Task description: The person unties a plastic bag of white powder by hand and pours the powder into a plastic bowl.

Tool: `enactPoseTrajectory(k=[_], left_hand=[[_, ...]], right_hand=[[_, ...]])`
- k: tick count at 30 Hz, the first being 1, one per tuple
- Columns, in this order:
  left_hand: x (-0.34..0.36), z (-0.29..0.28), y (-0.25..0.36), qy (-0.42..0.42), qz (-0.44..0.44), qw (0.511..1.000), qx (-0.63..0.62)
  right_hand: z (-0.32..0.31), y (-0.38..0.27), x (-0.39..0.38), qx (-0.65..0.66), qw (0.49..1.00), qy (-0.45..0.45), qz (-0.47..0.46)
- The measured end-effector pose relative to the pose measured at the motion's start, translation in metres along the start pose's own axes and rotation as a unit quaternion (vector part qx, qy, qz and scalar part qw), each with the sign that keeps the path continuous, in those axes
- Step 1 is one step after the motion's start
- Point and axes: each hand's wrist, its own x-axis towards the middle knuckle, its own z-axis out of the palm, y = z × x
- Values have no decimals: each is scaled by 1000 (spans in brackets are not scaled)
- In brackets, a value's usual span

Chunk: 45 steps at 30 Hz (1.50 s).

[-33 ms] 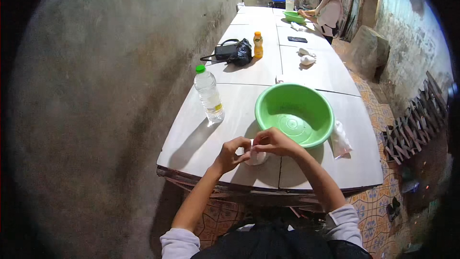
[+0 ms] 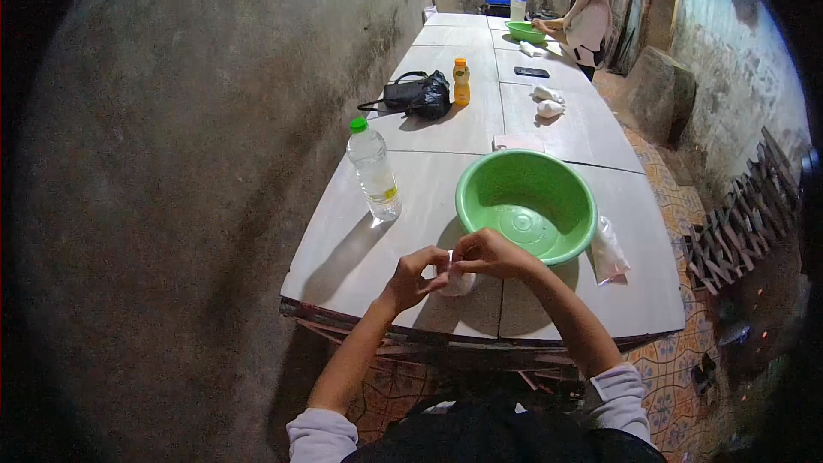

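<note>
Close to the table's near edge, a small clear plastic bag with white contents [image 2: 461,285] stands between my hands. My left hand [image 2: 415,279] pinches the bag's top from the left, thumb and fingers closed. From the right, my right hand [image 2: 492,253] closes its fingertips on the same top, touching or nearly touching the left fingertips. My fingers partly cover the bag's mouth. A green basin [image 2: 525,219] with nothing in it sits just beyond my right hand. Right of the basin lies another clear bag of white contents [image 2: 609,253].
A water bottle with a green cap [image 2: 372,173] stands at left. Farther along the table [image 2: 411,231] are a black bag [image 2: 420,96], an orange bottle [image 2: 461,84], white bundles [image 2: 549,103] and a phone [image 2: 531,72]. A person [image 2: 587,21] works over another green basin [image 2: 525,32].
</note>
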Motion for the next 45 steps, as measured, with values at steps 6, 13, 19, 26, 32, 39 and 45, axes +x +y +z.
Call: enactPoseTrajectory(k=[6,13,19,26,32,39,45], left_hand=[[-3,3,0,9,14,1000,13],[-5,-3,-6,-15,11,999,49],[9,-27,1,-195,-87,967,-136],[29,-26,-3,-234,-24,970,-55],[25,-9,-2,-130,74,988,38],[23,6,-15,-71,134,984,89],[22,21,-28,0,207,968,142]], right_hand=[[2,-28,-1,-210,976,-54,-13],[18,-8,-3,-169,984,-49,7],[19,7,0,-202,973,-109,16],[3,22,6,-86,987,-136,-19],[-2,12,1,-2,990,-130,53],[2,31,-2,56,993,-97,35],[14,44,-8,75,997,10,-26]])
